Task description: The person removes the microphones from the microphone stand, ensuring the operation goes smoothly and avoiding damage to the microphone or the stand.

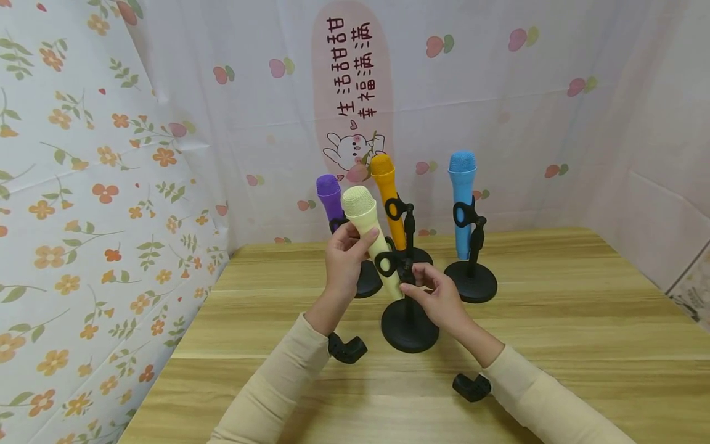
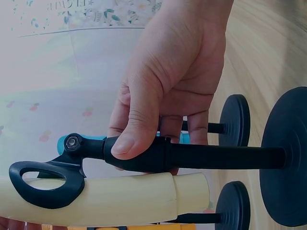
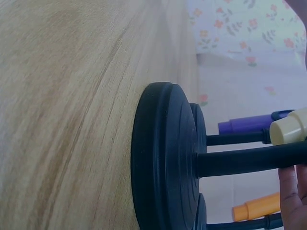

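Note:
My left hand (image 1: 342, 262) grips a pale yellow microphone (image 1: 360, 206) just below its mesh head, thumb on the near side. The microphone tilts, its head up to the left, and passes through the black clip of a desk microphone stand (image 1: 409, 333). In the left wrist view, the clip (image 2: 48, 184) lies around the yellow body. My right hand (image 1: 440, 296) holds the same stand at the thick collar (image 2: 139, 153) of its stem, with the thumb (image 2: 132, 129) pressed on it. The stand's round base (image 3: 163, 158) rests flat on the table.
Behind stand a purple microphone (image 1: 329, 191), an orange one (image 1: 384, 179) and a blue one (image 1: 463, 179), each in a black stand. Black curved devices (image 1: 348, 349) show beneath both sleeves. The wooden table (image 1: 582, 308) meets a printed curtain (image 1: 499, 111) at the back.

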{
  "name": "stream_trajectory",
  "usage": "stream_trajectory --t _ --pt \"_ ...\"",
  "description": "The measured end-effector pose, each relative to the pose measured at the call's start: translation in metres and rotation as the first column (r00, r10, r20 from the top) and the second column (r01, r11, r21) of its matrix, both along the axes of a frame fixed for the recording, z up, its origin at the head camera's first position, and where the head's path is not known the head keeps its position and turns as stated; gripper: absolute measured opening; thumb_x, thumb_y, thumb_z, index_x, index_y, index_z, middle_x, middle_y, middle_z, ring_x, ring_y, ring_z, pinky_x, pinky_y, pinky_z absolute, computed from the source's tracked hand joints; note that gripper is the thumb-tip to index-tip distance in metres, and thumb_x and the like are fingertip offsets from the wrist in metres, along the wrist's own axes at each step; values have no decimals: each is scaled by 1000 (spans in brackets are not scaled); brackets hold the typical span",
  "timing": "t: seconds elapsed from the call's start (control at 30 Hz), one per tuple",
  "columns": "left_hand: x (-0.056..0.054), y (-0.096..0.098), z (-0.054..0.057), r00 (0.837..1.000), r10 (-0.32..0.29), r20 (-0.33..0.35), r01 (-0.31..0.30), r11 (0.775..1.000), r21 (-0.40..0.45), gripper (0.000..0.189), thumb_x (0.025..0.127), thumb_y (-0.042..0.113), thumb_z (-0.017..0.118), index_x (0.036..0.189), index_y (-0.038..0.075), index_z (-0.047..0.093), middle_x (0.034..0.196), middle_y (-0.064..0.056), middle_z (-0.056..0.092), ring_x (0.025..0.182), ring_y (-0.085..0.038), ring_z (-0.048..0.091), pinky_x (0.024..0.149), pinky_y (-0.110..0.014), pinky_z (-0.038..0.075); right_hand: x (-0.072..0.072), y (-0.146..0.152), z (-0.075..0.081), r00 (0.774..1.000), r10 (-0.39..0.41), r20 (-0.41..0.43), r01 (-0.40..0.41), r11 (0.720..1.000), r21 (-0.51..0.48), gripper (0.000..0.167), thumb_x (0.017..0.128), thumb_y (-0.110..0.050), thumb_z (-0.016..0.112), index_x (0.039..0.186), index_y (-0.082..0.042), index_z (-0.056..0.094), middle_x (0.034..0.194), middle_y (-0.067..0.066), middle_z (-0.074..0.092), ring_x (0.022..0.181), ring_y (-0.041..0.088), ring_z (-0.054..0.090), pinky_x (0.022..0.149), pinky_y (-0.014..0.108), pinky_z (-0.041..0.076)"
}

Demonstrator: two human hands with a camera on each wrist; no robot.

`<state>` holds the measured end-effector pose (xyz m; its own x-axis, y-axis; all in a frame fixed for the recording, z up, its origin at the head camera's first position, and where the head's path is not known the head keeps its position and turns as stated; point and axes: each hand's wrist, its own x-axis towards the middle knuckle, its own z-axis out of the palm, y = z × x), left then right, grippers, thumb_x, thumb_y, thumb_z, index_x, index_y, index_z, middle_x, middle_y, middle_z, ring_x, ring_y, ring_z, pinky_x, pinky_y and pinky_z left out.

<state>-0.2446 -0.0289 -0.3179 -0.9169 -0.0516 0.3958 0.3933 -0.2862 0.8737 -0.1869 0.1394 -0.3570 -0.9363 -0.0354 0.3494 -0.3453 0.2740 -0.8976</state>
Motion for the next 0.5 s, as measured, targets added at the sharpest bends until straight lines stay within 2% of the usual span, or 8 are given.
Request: stream_trajectory --t 0.5 --pt "-2 -1 4 1000 1 -3 -1 999 33 22 86 8 72 105 -1 65 84 -2 61 76 -14 59 64 -25 54 0 0 0 1000 8 5 -8 1000 -10 21 89 0 69 107 5 59 92 14 52 88 27 54 73 23 49"
